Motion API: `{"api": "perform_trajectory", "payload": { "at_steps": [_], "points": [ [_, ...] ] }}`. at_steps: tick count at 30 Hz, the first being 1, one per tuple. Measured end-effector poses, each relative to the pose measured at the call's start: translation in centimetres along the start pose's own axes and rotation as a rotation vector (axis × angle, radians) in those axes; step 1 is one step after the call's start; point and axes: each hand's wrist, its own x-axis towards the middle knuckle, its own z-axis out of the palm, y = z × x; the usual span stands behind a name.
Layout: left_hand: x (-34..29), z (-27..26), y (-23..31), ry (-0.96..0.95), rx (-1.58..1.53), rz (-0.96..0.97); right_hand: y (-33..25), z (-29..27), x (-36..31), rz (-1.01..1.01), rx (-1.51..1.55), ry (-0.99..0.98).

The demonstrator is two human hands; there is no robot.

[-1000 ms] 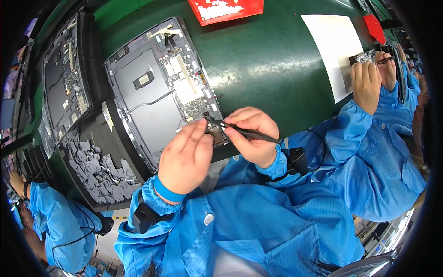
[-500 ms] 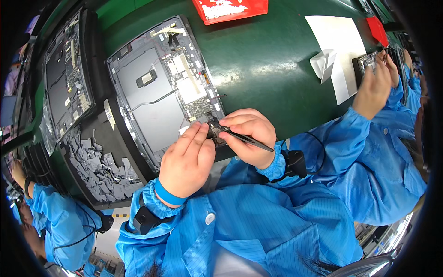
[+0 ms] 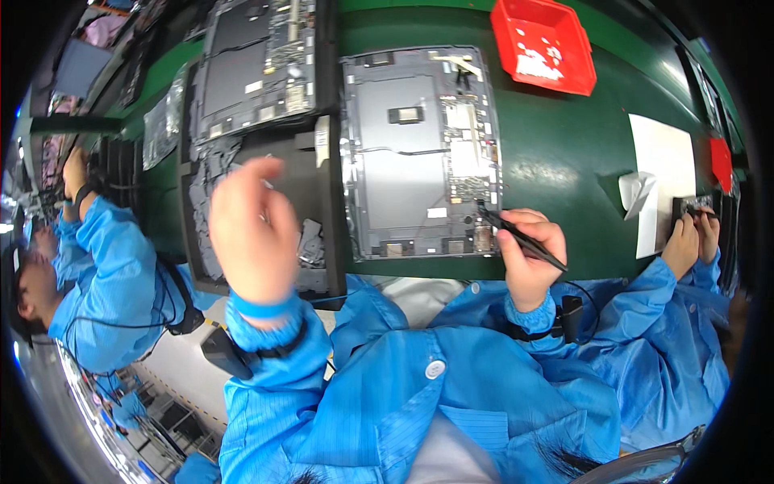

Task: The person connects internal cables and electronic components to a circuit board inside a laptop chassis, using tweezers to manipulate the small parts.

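Observation:
Black tweezers (image 3: pixel 532 244) are gripped in my right hand (image 3: pixel 526 278), their tips over the lower right of an open laptop chassis (image 3: pixel 403 198). Those tips meet or hover just above the circuit board (image 3: pixel 468 161); which of the two I cannot tell. My left hand (image 3: pixel 256 238), with a blue band at its wrist, is raised over a dark box (image 3: pixel 333 234) of flat grey pieces (image 3: pixel 311 242). Motion blurs its fingers, and it covers part of the box's contents.
Another opened laptop chassis (image 3: pixel 234 77) lies behind the box. A red bin (image 3: pixel 580 68) with small white bits stands at the back. Farther right are white paper (image 3: pixel 665 153), a folded white piece (image 3: pixel 635 192) and a co-worker's hands (image 3: pixel 685 242). Another person (image 3: pixel 113 250) works at the left.
My left hand has left the chassis and swung left over the box. My right hand keeps the tweezers by the board. The view has shifted, so the chassis appears farther right.

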Motion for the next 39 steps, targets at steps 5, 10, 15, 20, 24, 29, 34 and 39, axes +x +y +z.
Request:
{"api": "perform_trajectory", "payload": {
  "at_steps": [5, 10, 15, 20, 24, 29, 34, 39],
  "points": [
    [0.6, 1.8, -12.3, -0.092, 0.325, -0.098, -0.6, 0.8, 0.5, 0.015, 0.059, -0.017],
    [1.1, 1.8, -12.5, -0.208, 0.308, -0.138, -0.8, 0.7, 0.9, -0.011, 0.044, -0.036],
    [1.0, 0.6, -13.1, -0.270, -0.149, -0.362, -1.0, 0.3, 1.3, -0.004, 0.062, 0.007],
    [0.6, -4.3, -11.6, -0.074, -0.560, -0.402, -2.0, 0.0, 2.5, -0.033, 0.097, 0.063],
    [1.6, -5.2, -5.9, 0.039, -0.702, -0.408, -2.8, 0.0, 4.1, -0.065, 0.189, 0.117],
    [3.7, -2.9, 1.1, -0.205, -0.935, -0.275, -2.2, 1.5, 7.3, -0.006, 0.118, 0.148],
    [7.7, 3.4, 5.9, -0.580, -1.279, -0.245, 0.9, 3.3, 9.1, 0.045, 0.104, 0.116],
    [9.3, 9.3, 6.5, -0.641, -1.271, -0.336, 3.3, 3.7, 9.2, -0.067, -0.158, 0.062]
  ]
}}
